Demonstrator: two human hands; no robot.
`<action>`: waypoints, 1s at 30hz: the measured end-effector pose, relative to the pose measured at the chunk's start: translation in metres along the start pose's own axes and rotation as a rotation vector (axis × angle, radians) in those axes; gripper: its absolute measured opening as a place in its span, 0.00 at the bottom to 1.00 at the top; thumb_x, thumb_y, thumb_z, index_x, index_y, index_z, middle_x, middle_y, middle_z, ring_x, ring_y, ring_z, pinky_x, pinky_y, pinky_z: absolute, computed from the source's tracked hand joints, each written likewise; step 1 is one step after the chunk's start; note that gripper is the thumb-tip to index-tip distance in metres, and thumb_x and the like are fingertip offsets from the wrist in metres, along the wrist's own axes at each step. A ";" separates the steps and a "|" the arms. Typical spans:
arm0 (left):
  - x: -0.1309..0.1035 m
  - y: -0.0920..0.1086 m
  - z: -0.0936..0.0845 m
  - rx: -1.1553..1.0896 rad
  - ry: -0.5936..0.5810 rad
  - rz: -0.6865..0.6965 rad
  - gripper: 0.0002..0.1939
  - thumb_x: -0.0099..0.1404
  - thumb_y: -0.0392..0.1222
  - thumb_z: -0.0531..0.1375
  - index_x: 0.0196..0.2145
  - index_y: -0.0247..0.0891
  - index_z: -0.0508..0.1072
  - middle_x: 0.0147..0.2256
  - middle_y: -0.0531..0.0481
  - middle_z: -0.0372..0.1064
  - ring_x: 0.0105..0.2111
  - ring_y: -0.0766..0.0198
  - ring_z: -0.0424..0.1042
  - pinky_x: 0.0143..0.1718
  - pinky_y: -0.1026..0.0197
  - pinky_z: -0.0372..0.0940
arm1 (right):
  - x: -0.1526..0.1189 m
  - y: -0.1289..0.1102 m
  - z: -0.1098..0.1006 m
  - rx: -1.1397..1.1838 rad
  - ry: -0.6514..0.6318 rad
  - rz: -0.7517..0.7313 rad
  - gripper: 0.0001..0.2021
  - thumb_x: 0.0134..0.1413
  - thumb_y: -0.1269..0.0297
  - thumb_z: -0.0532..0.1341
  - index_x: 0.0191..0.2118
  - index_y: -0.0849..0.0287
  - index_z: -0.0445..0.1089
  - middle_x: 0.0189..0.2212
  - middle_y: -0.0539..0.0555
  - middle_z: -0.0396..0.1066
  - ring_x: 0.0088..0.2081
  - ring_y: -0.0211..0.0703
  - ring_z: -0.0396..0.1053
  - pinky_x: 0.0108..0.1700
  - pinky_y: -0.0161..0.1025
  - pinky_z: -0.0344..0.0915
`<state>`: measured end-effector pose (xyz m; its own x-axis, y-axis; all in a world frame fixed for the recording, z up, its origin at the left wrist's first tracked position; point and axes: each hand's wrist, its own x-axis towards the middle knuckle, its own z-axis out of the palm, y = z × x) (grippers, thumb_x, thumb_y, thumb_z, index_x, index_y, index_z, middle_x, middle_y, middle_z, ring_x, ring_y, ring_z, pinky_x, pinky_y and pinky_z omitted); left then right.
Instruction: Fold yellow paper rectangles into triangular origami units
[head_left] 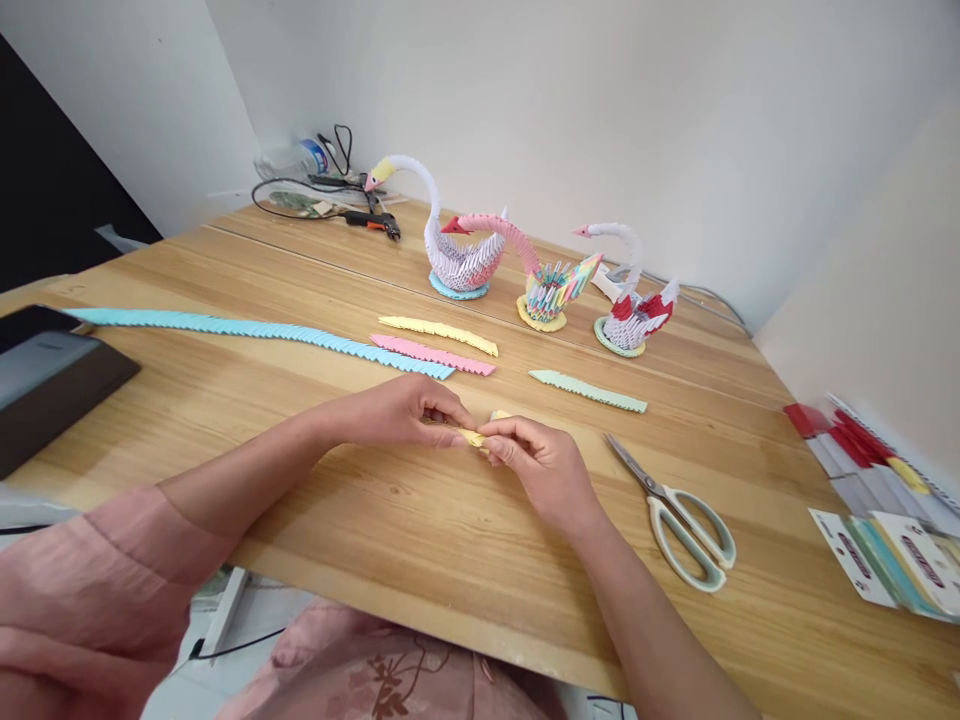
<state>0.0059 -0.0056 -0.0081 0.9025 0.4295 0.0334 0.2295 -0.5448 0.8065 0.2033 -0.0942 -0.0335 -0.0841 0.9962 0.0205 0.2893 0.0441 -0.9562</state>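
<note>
Between the fingertips of both hands is a small folded yellow paper piece (472,437). My left hand (420,412) pinches its left end, and my right hand (541,462) closes on its right end. Part of the paper is hidden by the fingers; a pale yellow bit shows behind my right fingers. Just beyond the hands lie strips of interlocked folded paper: a long blue strip (300,336), a pink strip (435,355), a yellow strip (439,332) and, farther right, a light green strip (589,388).
Scissors (670,508) lie right of my right hand. Behind stand a white paper swan (463,258), a pink-necked swan (551,285) and a red-and-white swan (636,315). A glue gun (373,220) is at the back left, a dark phone-like device (64,375) far left, paper packs (885,560) far right.
</note>
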 end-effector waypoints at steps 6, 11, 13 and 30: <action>0.000 0.002 0.000 -0.025 -0.015 -0.018 0.16 0.63 0.46 0.57 0.40 0.33 0.76 0.29 0.48 0.71 0.28 0.68 0.64 0.28 0.69 0.56 | 0.001 0.003 0.004 0.093 0.029 0.055 0.10 0.47 0.59 0.64 0.35 0.59 0.74 0.24 0.49 0.71 0.27 0.37 0.65 0.30 0.34 0.62; 0.000 0.004 0.000 -0.039 0.014 -0.021 0.14 0.62 0.45 0.57 0.40 0.34 0.76 0.30 0.48 0.72 0.29 0.67 0.66 0.29 0.68 0.58 | 0.001 -0.003 -0.004 0.057 0.035 0.021 0.13 0.50 0.56 0.61 0.37 0.59 0.72 0.26 0.51 0.73 0.28 0.39 0.69 0.33 0.36 0.66; -0.001 0.004 -0.001 -0.053 0.030 -0.021 0.13 0.62 0.43 0.57 0.40 0.34 0.76 0.33 0.46 0.73 0.31 0.66 0.68 0.31 0.67 0.59 | 0.000 -0.006 -0.014 -0.061 0.080 -0.048 0.15 0.56 0.54 0.55 0.40 0.59 0.71 0.32 0.54 0.75 0.32 0.41 0.71 0.36 0.38 0.66; 0.000 -0.024 -0.001 0.556 0.189 -0.115 0.11 0.61 0.44 0.58 0.38 0.37 0.74 0.37 0.46 0.71 0.40 0.57 0.69 0.38 0.61 0.59 | -0.006 -0.006 -0.038 -0.884 -0.126 -0.205 0.25 0.43 0.61 0.68 0.50 0.55 0.68 0.47 0.57 0.68 0.49 0.51 0.65 0.49 0.49 0.63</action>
<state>-0.0004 0.0082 -0.0267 0.7919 0.6008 0.1093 0.5241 -0.7606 0.3832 0.2385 -0.0978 -0.0164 -0.3027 0.9494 0.0832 0.8773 0.3117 -0.3649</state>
